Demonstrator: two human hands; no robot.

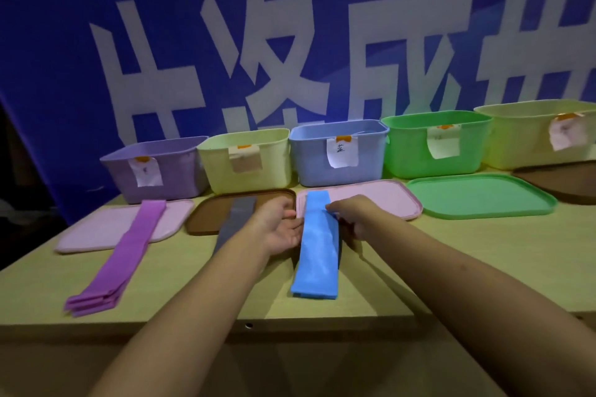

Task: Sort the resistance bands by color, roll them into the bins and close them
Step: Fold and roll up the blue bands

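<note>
**Desk:** Where does the person have the blue band?

**Photographer:** It lies lengthwise on the wooden table, its far end over the near edge of a pink lid, straight in front of the blue bin. The left hand sits just left of it, palm turned up, fingers loosely extended against the band's edge. The right hand presses its fingertips onto the band's right edge near the far end; whether the thumb pinches underneath cannot be told.

**Desk:** And the others?

**Photographer:** The purple bands lie stacked at far left across another pink lid, before the purple bin. A grey band crosses the brown lid. Each colour appears lined up before a bin, likely so rolling can begin. All bins stand uncovered; nothing looks rolled yet.
</note>
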